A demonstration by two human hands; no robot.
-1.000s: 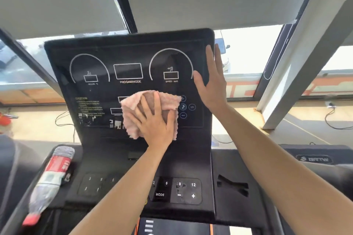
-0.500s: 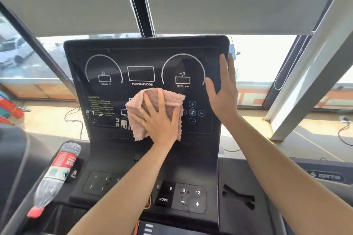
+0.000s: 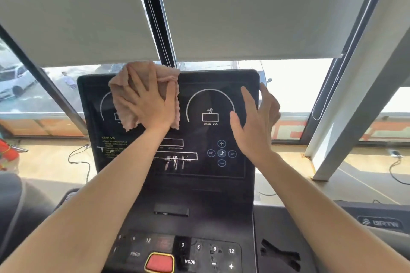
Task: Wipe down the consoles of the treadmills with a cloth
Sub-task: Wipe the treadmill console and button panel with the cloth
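The black treadmill console stands upright in front of me with dials, a SPEED readout and round buttons. A pink cloth lies against its upper left corner, partly over the top edge. My left hand presses the cloth flat onto the panel with straight, spread fingers. My right hand holds the console's right edge, thumb and forefinger on the front face and the other fingers round the back of the edge.
Below the screen is a lower panel with number keys, a MODE key and a red stop button. A second treadmill sits to the right. Windows with roller blinds and a slanted white column rise behind.
My left hand has slid the cloth from the middle of the screen up to the upper left corner. My right hand stays at the right edge, its fingers now wrapped round it.
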